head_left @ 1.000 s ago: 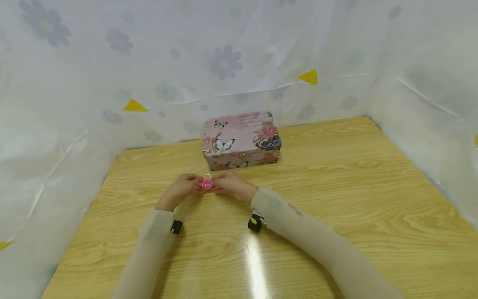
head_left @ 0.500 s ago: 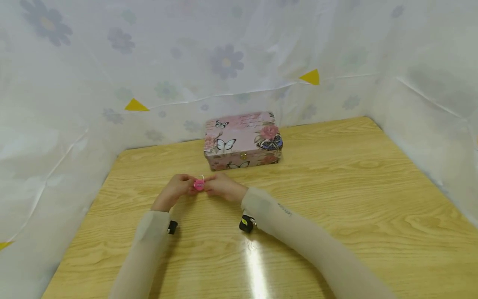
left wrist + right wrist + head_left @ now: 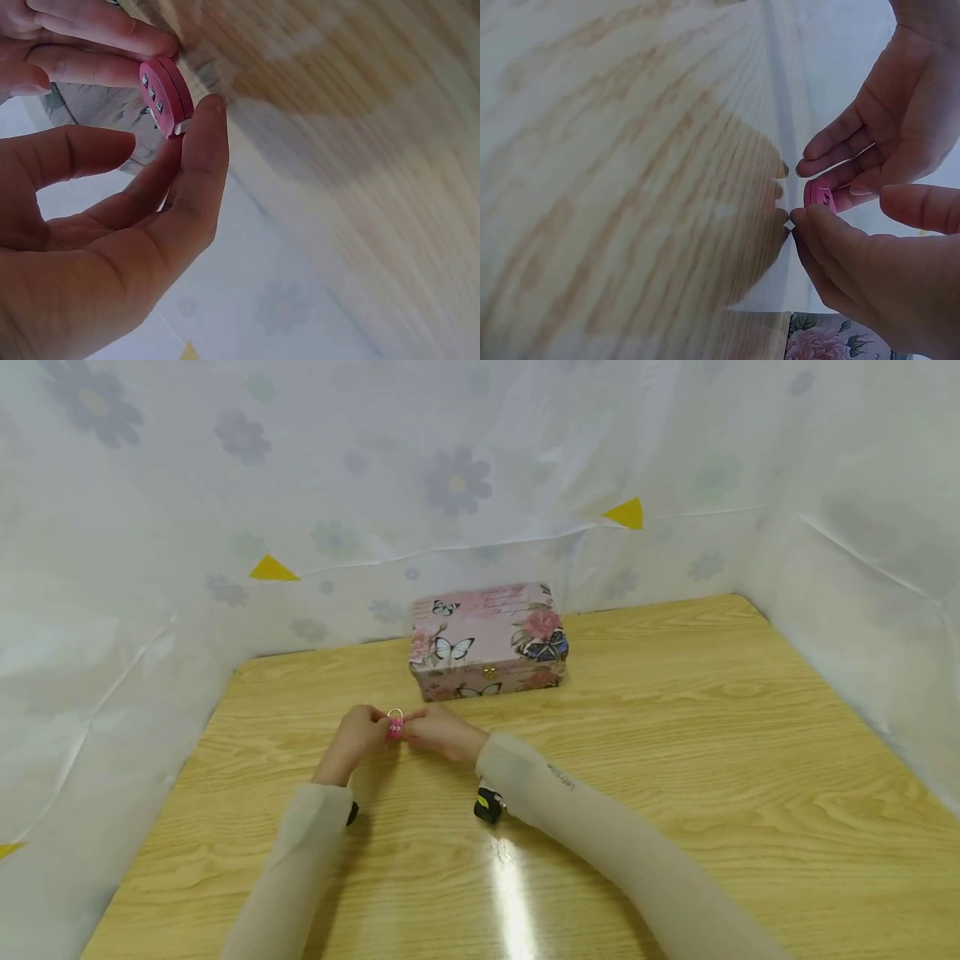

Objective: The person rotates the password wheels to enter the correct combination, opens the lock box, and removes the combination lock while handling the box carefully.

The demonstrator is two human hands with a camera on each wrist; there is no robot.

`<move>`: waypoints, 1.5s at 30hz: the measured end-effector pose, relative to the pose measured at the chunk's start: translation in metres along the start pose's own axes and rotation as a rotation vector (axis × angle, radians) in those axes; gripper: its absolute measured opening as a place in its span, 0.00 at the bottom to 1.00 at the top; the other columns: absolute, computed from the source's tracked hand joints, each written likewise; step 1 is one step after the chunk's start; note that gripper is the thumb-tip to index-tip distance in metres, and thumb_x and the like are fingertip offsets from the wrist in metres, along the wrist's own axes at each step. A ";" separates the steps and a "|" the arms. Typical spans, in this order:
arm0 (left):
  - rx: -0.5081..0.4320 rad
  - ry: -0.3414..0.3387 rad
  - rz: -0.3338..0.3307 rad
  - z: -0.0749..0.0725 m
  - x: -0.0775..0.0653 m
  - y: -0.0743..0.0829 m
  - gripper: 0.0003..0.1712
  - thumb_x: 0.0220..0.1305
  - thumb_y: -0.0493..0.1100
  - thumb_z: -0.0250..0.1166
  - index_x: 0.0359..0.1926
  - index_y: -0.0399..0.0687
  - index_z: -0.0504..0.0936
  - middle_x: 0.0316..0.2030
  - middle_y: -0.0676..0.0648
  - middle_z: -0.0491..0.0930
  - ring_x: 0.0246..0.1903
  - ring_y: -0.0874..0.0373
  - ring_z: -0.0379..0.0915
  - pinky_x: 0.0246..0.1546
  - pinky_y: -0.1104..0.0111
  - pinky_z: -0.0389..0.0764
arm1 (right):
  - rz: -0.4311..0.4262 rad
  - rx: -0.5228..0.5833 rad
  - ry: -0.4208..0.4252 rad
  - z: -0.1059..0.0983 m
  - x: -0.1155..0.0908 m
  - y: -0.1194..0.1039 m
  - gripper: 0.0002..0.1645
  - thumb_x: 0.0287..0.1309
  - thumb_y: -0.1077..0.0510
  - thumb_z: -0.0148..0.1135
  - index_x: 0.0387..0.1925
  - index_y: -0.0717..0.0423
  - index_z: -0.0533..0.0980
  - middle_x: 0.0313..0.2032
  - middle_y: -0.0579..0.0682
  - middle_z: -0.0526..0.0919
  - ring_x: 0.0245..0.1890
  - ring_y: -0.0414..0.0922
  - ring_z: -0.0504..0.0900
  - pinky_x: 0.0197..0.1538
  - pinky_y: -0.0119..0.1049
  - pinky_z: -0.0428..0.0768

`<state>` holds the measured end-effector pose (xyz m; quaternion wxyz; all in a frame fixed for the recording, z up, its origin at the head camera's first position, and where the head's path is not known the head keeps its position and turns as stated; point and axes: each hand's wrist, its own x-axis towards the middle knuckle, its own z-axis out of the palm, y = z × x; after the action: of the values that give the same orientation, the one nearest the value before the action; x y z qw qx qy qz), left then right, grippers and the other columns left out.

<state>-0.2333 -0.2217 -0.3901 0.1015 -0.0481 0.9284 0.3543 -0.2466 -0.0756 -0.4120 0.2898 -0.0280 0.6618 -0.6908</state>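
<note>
A small pink combination padlock (image 3: 395,727) is held between both hands in the head view, in front of the box, its silver shackle upward. My left hand (image 3: 357,737) grips its left side and my right hand (image 3: 446,732) its right side. Several number dials show along the padlock (image 3: 166,96) in the left wrist view, where the left fingers curl behind its lower end and the right fingertips touch the other end. From the right wrist, the padlock (image 3: 821,196) is partly hidden by the right fingers, and the right thumb stands apart from it.
A closed pink box (image 3: 480,647) with butterflies, roses and a gold clasp sits behind the hands on the wooden table (image 3: 712,760). Pale flowered sheeting (image 3: 375,468) with yellow triangles surrounds the table at the back and sides. A black wrist device (image 3: 488,806) hangs under the right sleeve.
Both hands have shifted a little to the left with the padlock between them. The padlock has turned, so its front now looks narrower in the head view. The box has stayed put.
</note>
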 end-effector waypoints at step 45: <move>0.166 -0.031 0.023 -0.001 0.000 0.000 0.16 0.62 0.36 0.52 0.17 0.39 0.74 0.15 0.52 0.62 0.18 0.60 0.57 0.18 0.74 0.59 | -0.014 -0.167 0.000 0.005 0.004 0.002 0.15 0.56 0.72 0.53 0.45 0.73 0.78 0.51 0.58 0.78 0.37 0.42 0.75 0.42 0.33 0.80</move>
<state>-0.2330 -0.2224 -0.3895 0.1153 -0.0235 0.9533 0.2781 -0.2476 -0.0814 -0.4146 0.2816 -0.0565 0.7170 -0.6352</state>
